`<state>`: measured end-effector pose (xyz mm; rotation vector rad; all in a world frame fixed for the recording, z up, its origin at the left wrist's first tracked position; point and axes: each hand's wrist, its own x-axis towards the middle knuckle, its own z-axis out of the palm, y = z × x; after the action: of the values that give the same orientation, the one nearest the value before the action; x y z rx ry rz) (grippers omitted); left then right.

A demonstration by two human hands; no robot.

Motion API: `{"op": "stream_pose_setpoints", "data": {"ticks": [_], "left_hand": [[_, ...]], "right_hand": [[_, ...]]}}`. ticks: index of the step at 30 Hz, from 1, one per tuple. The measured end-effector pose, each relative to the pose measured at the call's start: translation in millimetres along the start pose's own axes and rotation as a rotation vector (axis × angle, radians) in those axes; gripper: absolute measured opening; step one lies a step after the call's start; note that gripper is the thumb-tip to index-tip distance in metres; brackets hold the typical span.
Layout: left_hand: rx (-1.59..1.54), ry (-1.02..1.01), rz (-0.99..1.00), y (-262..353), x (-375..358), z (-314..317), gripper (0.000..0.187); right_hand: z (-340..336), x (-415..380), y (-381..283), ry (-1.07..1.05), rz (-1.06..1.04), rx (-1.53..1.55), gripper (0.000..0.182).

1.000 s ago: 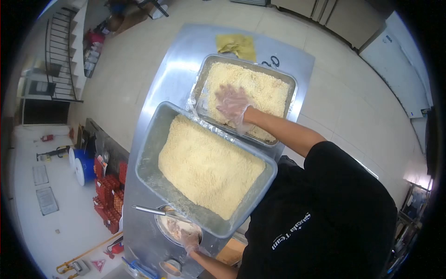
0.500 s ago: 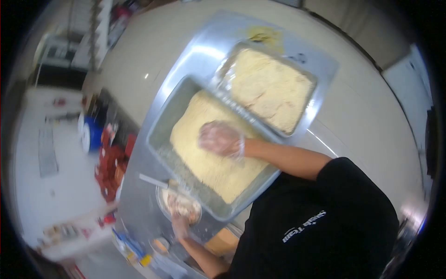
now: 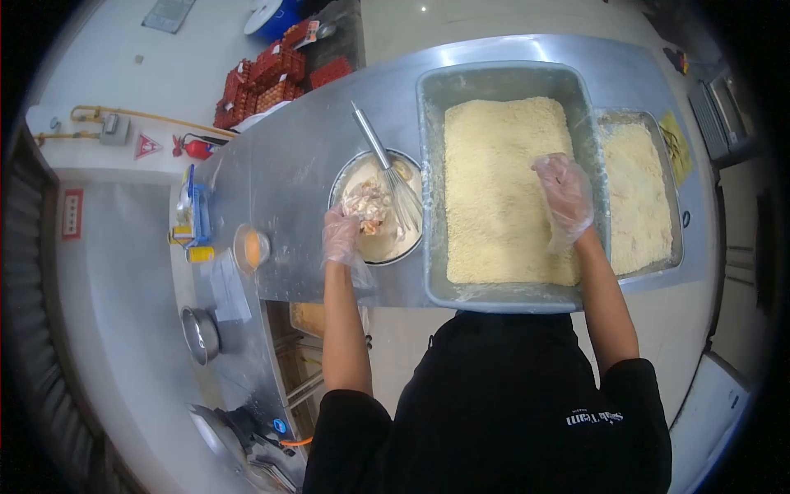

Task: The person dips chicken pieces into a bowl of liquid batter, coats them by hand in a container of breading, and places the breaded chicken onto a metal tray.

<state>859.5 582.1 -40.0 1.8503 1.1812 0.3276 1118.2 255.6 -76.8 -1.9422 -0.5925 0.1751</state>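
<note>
My left hand [image 3: 341, 236], in a clear plastic glove, is at the near left rim of a round bowl [image 3: 336, 191]. Its fingers are closed on a batter-coated piece of food [image 3: 370, 224], whose kind I cannot make out. Pale batter fills the bowl, and a wire whisk [image 3: 375, 140] leans in it with the handle over the far rim. Also gloved, my right hand [image 3: 566, 198] hovers over the right side of the pale yellow crumbs [image 3: 506, 189] in a deep grey tub [image 3: 436, 284]. Its fingers are curled in, with nothing visible in them.
Right of the tub stands a metal tray [image 3: 676, 247] of crumbs, with a yellow cloth [image 3: 676, 148] beyond it. On the steel table [image 3: 288, 177] to the left is a small container [image 3: 249, 249] with orange contents. Red egg trays [image 3: 271, 70] are stacked behind the table.
The view has turned and levelled. My right hand has gone from the middle of the crumbs to their right side. My left hand stays at the bowl.
</note>
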Motion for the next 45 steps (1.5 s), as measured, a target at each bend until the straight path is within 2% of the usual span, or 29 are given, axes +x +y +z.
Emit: {"op": "stream_pose_setpoints", "data": {"ticks": [1,4,5,7,9,10,11,13,16,17,18,20,23,26,32,35,38,40,42,44,45], "left_hand": [[0.096,0.031,0.042,4.3,-3.1,0.0,0.03],[0.116,0.154,0.238,16.9,-13.2,7.5,0.024],[0.184,0.139,0.211,13.4,-15.3,11.4,0.024],[0.321,0.108,0.161,0.4,-18.6,20.6,0.023],[0.416,0.06,0.263,-42.4,-9.4,37.4,0.022],[0.463,0.038,0.315,-44.2,-10.5,42.8,0.021],[0.416,0.041,0.232,-45.9,-10.2,46.4,0.022],[0.319,0.047,0.066,-11.1,-18.7,47.4,0.026],[-0.165,0.112,-0.218,1.5,-19.7,35.9,0.032],[-0.314,0.085,-0.204,-26.7,-6.4,28.8,0.034],[-0.461,0.055,-0.188,-27.8,-0.8,19.5,0.036],[-1.033,-0.061,-0.29,-33.6,-0.9,16.5,0.042],[-1.051,-0.304,-0.101,-10.9,-9.6,2.3,0.046],[-0.963,-0.28,-0.174,-6.2,-6.8,-6.6,0.048],[-0.802,-0.111,-0.157,3.2,-3.6,-11.0,0.047],[-0.223,0.034,0.01,17.6,-4.6,-8.5,0.048],[0.17,0.157,0.162,1.1,-3.7,4.1,0.051],[0.03,0.094,0.138,0.3,5.2,5.7,0.051],[0.036,0.059,0.131,4.4,14.9,5.9,0.051],[0.185,0.055,0.144,30.9,15.4,4.2,0.049],[0.355,0.029,0.162,33.3,17.4,9.5,0.046]], "right_hand": [[0.4,0.4,-1.3,0.006,0.011,0.026,0.026],[1.8,0.8,2.6,0.01,0.044,0.04,0.026],[1.5,0.7,4.4,0.009,0.055,0.033,0.026],[-1.7,2.1,2.2,0.003,-0.052,-0.102,0.026],[-3.9,3.1,-3.6,-0.004,-0.119,-0.181,0.027],[-3.8,3.9,-7.7,-0.008,-0.134,-0.194,0.027],[-3.9,4.0,-9.6,-0.011,-0.148,-0.207,0.027],[1.4,2.3,-4.3,-0.028,-0.08,-0.169,0.026],[3.8,2.1,-6.3,-0.041,-0.081,-0.151,0.025],[3.8,1.3,-8.6,-0.042,-0.095,-0.151,0.025],[2.8,1.3,-11.0,-0.04,-0.106,-0.139,0.024],[0.1,1.3,-14.2,-0.034,-0.129,-0.121,0.024],[4.8,-0.1,-1.7,-0.039,-0.039,0.021,0.023],[0.8,1.7,0.9,-0.059,-0.09,-0.067,0.023],[-4.1,3.7,-1.2,-0.096,-0.063,-0.114,0.026],[-6.4,4.0,-7.4,-0.102,-0.072,-0.141,0.027],[-5.5,4.7,-7.4,-0.103,-0.11,-0.192,0.027],[-5.1,5.5,-6.0,-0.123,-0.085,-0.193,0.028],[-6.0,4.8,-6.3,-0.144,-0.04,-0.197,0.028],[-8.4,5.2,-11.1,-0.163,0.02,-0.201,0.028],[-7.8,4.6,-11.8,-0.159,0.018,-0.187,0.028]]}}
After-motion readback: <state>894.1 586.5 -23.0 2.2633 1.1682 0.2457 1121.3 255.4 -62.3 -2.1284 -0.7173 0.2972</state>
